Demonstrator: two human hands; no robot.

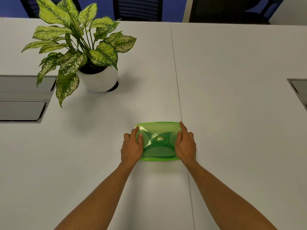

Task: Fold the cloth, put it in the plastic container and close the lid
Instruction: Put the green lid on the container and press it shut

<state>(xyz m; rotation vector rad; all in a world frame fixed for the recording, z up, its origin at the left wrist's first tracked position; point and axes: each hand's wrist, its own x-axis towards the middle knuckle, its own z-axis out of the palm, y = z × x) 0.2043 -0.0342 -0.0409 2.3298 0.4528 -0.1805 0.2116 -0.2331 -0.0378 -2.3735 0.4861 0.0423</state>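
Observation:
A translucent green plastic container [158,130] sits on the white table [232,97], its green lid [158,151] lying flat on top. My left hand [132,145] rests over the lid's left end, thumb on top and fingers along the edge. My right hand [185,145] covers the right end in the same way. The cloth is not visible; the tinted lid hides whatever is inside.
A potted plant [98,77] with speckled leaves stands at the back left. Grey cable hatches [23,98] are set into the table at left, and another hatch [299,90] at the right edge. A seam [177,80] runs down the table. Dark chairs stand beyond the far edge.

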